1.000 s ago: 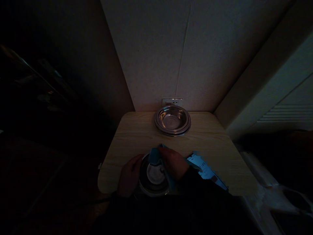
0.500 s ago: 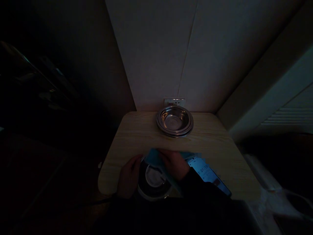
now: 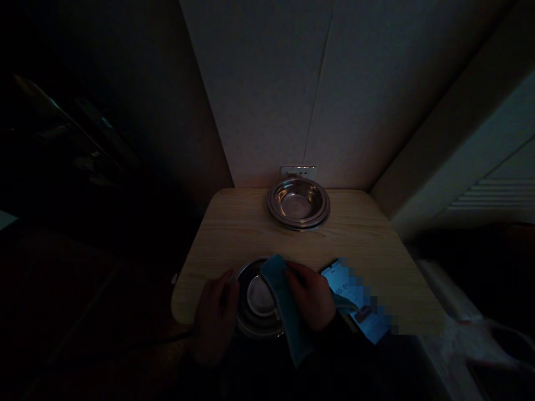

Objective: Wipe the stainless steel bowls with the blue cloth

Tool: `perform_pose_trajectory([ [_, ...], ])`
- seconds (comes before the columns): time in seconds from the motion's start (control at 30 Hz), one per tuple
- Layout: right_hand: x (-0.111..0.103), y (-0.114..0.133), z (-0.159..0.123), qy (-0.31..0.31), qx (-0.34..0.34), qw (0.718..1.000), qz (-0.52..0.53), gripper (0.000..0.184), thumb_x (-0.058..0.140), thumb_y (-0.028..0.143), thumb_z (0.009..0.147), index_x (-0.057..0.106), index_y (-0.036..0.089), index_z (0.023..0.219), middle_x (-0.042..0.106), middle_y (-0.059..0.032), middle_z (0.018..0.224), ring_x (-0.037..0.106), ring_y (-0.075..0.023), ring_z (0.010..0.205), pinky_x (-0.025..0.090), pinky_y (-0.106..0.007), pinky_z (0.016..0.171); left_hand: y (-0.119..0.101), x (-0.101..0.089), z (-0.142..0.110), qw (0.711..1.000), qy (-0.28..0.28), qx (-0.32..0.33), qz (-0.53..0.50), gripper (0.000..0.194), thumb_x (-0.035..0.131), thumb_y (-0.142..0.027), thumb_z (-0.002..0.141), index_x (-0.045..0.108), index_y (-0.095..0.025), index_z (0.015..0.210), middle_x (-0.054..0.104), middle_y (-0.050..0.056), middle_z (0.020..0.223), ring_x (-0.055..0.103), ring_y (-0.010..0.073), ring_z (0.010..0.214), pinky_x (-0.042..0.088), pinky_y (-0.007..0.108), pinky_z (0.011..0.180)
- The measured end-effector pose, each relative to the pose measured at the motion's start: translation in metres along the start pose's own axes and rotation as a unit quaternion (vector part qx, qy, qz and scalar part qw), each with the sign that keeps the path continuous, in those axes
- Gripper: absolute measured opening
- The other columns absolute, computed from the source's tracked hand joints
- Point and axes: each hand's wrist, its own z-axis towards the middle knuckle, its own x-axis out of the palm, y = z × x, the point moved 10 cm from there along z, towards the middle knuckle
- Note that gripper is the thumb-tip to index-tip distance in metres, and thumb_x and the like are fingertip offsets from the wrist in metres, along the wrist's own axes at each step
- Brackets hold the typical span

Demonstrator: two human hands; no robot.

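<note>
A pale, wood-grained tabletop (image 3: 234, 223) has a shiny, round metal bowl (image 3: 259, 295) at its near edge. The left hand (image 3: 214, 320) curls beside its rim, grip unclear; the right hand (image 3: 315, 295) pinches a soft-looking teal cloth (image 3: 288, 309), best kept flat along the curved wall.

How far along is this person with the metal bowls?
In hand: one metal bowl, with the left hand at its rim and the right hand holding a blue cloth against or just over it. The nested metal bowls by the wall socket could be done or waiting; I can't tell which. What's left: probably at least the bowl in hand.
</note>
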Motion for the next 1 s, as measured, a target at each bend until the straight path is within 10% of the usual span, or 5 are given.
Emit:
perform_pose_trajectory([
  [0.23, -0.01, -0.014, -0.002, 0.036, 0.046, 0.997, 0.05, 0.029, 0.052, 0.034, 0.081, 0.07, 0.019, 0.099, 0.071, -0.006, 0.097, 0.066, -0.0233, 0.089, 0.052, -0.036, 0.08, -0.068, -0.008, -0.061, 0.905, 0.049, 0.413, 0.094, 0.04, 0.063, -0.025, 0.074, 0.059, -0.027, 0.114, 0.059, 0.007, 0.125, 0.043, 0.0265, 0.124, 0.033, 0.049, 0.104],
  [0.53, -0.016, -0.012, 0.006, 0.076, 0.094, 0.984, 0.132, 0.032, 0.055, 0.04, 0.077, 0.071, 0.017, 0.093, 0.072, -0.0065, 0.09, 0.067, -0.0241, 0.081, 0.052, -0.038, 0.075, -0.083, -0.006, -0.054, 0.895, 0.095, 0.437, 0.012, 0.018, 0.065, -0.024, 0.075, 0.067, -0.027, 0.092, 0.07, 0.0, 0.088, 0.056, 0.0192, 0.105, 0.02, 0.05, 0.111],
  [0.77, -0.036, -0.021, 0.008, -0.021, 0.105, 0.964, 0.244, 0.038, 0.055, 0.049, 0.075, 0.07, 0.017, 0.088, 0.072, -0.0066, 0.089, 0.065, -0.024, 0.087, 0.05, -0.038, 0.081, -0.088, -0.015, -0.031, 0.939, 0.023, 0.299, -0.167, 0.018, 0.056, -0.033, 0.082, 0.068, -0.023, 0.074, 0.069, 0.002, 0.074, 0.063, 0.0166, 0.081, 0.047, 0.036, 0.092],
  [1.0, -0.033, -0.007, -0.009, -0.113, 0.067, 0.964, 0.232, 0.033, 0.051, 0.042, 0.083, 0.064, 0.017, 0.1, 0.069, -0.0084, 0.092, 0.064, -0.0232, 0.086, 0.051, -0.037, 0.077, -0.045, 0.013, -0.022, 0.97, 0.025, -0.106, -0.216, 0.045, 0.049, -0.058, 0.075, 0.068, -0.017, 0.075, 0.071, 0.006, 0.077, 0.065, 0.0221, 0.073, 0.052, 0.029, 0.065],
])
